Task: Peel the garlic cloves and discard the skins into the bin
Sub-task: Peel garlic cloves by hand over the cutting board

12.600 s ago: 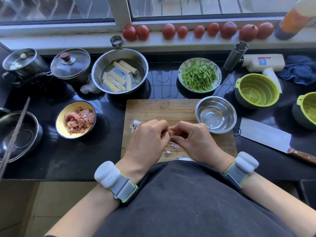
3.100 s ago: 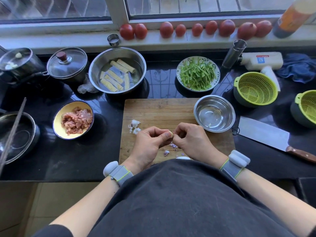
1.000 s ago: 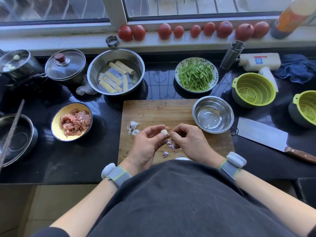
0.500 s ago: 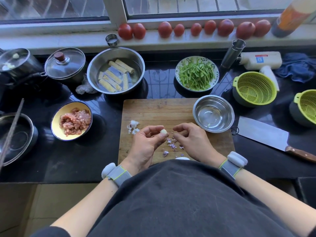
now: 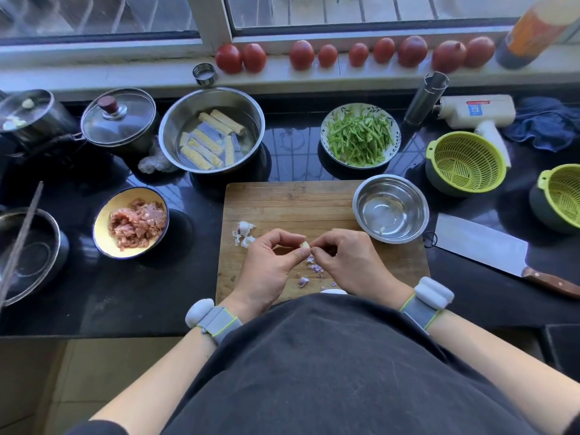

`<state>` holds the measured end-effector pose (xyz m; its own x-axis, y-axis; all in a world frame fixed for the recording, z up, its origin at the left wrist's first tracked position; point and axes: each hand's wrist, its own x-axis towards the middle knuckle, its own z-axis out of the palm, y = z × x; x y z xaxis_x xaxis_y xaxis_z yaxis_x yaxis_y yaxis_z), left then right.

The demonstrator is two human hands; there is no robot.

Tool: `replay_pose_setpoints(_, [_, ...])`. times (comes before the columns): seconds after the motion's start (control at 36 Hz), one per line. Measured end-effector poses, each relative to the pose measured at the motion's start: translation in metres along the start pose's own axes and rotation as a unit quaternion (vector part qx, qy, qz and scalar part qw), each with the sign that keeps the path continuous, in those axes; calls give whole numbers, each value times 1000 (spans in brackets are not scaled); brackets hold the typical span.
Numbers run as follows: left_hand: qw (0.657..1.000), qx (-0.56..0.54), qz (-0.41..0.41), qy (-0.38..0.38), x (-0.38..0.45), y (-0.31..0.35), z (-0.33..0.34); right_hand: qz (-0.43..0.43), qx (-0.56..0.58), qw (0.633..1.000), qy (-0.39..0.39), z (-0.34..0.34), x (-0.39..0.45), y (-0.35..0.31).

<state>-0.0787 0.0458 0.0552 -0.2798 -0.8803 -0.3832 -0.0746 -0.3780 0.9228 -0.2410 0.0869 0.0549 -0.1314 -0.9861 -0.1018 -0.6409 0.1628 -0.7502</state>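
Since the frame half a second before, the right hand (image 5: 348,262) had closed the gap and its fingertips again met the garlic clove (image 5: 304,245), where they had been drawn slightly apart; the left hand (image 5: 270,265) had kept its pinch on the clove. The clove sat just below the middle of the frame, above the wooden cutting board (image 5: 292,205), pinched between the left thumb and forefinger. The right thumb and forefinger were pinched at the clove's right end. The clove was too small to give its long axis with confidence; the exposed pale end faced up and to the right, toward the right hand.

Purple skin scraps (image 5: 314,268) lay on the board beneath the hands, and a loose heap of unpeeled cloves and white husk (image 5: 244,232) lay on the board just left of the left hand. An empty steel bowl (image 5: 390,208) holding one small pale piece stood on the board's upper right corner. The board rested on a glossy black surface (image 5: 188,277). In the left of the frame stood a yellow bowl of minced meat (image 5: 131,222); above the board, a steel basin (image 5: 212,130) and a plate of green strips (image 5: 360,135). A cleaver (image 5: 480,243) lay at the right. Tomatoes (image 5: 301,54) lined the windowsill along the top.
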Motion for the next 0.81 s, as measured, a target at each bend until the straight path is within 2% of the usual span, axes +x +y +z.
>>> replay_pose_setpoints(0.17, [999,35,18,-18,-1,1,0,9,12,1000,13,-1,1,-1])
replay_pose_setpoints(0.44, [998,-53,-17,8,-3,4,1,92,131,987,-19,0,0,-3])
replay_pose_setpoints(0.64, [996,59,67,-21,-3,4,1,117,149,981,-28,0,1,0])
replay_pose_setpoints(0.81, [966,185,181,-25,-2,6,2,151,164,974,-31,0,3,-2])
